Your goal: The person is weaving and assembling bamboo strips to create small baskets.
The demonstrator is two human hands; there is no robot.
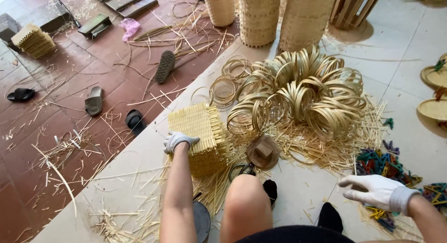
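Left hand [179, 140], white-gloved, fingers spread flat on stack of square woven pale bamboo mats [199, 137], floor at 10 o'clock from knee. Right hand [375, 191], gloved, fingers loosely extended, empty, beside heap of coloured plastic clips [382, 163]. Pile of bamboo strip hoops [302, 91] at 12 o'clock.

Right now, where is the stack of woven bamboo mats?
In the head view, the stack of woven bamboo mats stands on the floor left of centre, under the gloved left hand, just left of the pile of bamboo hoops.
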